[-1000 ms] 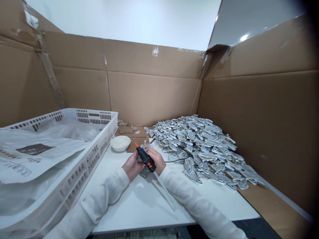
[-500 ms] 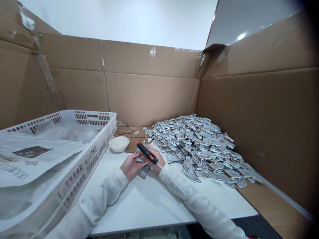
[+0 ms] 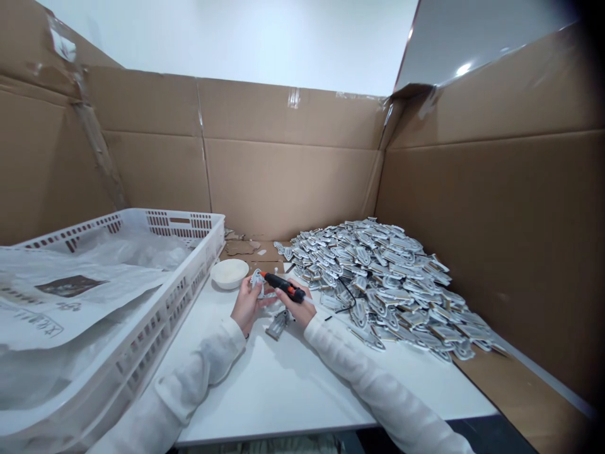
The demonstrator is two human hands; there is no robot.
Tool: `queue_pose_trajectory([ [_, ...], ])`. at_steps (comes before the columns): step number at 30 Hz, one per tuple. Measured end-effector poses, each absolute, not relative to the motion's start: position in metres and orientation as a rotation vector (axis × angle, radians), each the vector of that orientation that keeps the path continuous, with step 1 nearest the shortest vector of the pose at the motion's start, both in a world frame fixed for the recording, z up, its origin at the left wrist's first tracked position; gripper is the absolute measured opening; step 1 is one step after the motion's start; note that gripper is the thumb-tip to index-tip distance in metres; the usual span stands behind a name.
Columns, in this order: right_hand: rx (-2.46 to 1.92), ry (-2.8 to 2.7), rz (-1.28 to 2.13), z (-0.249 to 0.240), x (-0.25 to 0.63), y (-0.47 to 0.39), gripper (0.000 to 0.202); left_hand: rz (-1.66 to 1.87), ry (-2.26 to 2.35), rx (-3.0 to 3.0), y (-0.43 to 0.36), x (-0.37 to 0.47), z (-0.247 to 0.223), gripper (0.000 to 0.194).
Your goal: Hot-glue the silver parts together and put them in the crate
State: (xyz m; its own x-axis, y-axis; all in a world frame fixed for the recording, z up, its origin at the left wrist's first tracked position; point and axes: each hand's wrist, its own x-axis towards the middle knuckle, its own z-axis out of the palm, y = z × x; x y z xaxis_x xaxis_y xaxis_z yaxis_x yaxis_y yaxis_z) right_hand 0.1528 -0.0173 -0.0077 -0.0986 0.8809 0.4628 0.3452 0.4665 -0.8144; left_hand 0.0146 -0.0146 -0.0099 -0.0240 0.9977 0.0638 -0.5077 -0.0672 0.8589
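Observation:
My left hand [image 3: 244, 307] pinches a small grey-and-white flat piece [image 3: 256, 281] and holds it up over the table. In my right hand [image 3: 301, 308] is a black glue gun [image 3: 282, 284] with an orange tip; a pale, translucent stick shows at its rear end. The orange tip points left, at or very close to the held piece; whether it touches is too small to tell. Just below my hands, another grey piece [image 3: 277, 325] lies on the white table [image 3: 269, 391]. A white bowl [image 3: 229, 275] stands beyond my left hand.
A large heap of similar grey pieces [image 3: 378, 271] covers the right of the table, with a black cord [image 3: 348, 291] lying on it. At the left stands a white crate [image 3: 201, 261] holding plastic bags and a printed sheet [image 3: 108, 296]. Cardboard walls [image 3: 293, 183] enclose the table.
The glue gun has turned flatter, its tip now pointing left at the piece. My left hand has raised the piece into view, and my hands have parted a little, exposing the piece on the table.

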Motion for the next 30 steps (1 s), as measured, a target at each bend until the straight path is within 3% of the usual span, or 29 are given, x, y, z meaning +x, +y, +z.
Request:
queue_pose_trajectory([
  [7,-1.107,-1.582,0.637,-0.008,0.155,-0.016,0.027,1.382,0.799,0.913,-0.019,0.016,-0.003,0.030],
  [30,-1.133,-1.630,0.562,-0.023,0.157,-0.006,0.034,1.404,0.743,0.870,-0.018,0.016,-0.005,0.009],
])
